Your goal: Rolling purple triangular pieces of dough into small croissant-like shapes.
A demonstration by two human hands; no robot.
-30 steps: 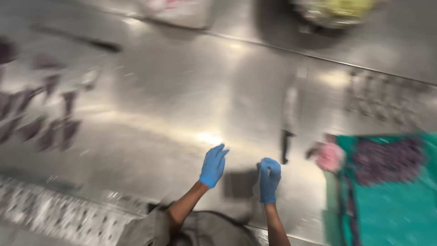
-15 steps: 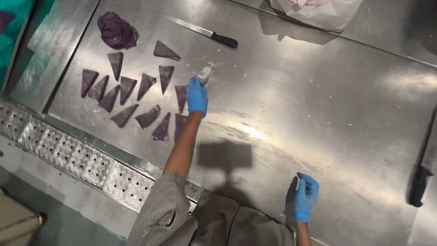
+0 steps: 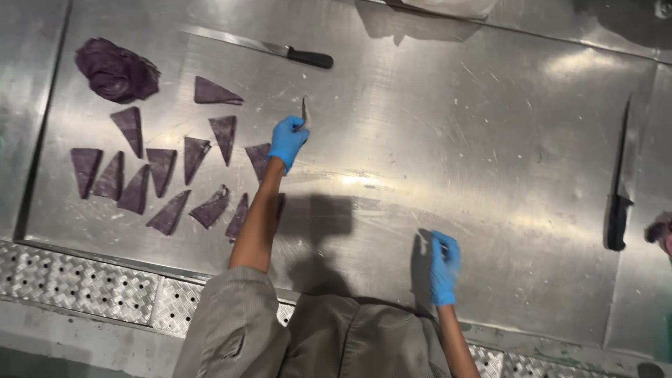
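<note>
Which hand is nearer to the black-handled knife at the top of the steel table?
Left. The left hand is just below the knife, fingers pinching a small pale scrap. The right hand rests far lower, near the table's front edge.

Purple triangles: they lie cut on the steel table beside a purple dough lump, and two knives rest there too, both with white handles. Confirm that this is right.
Not quite. The head view shows both knives with black handles, the upper knife and the right knife. The rest holds: purple triangles lie cut on the steel table beside the purple dough lump.

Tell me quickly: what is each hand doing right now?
Left hand: fingers closed on a small pale scraper.
Right hand: resting on the steel table, grip unclear.
</note>
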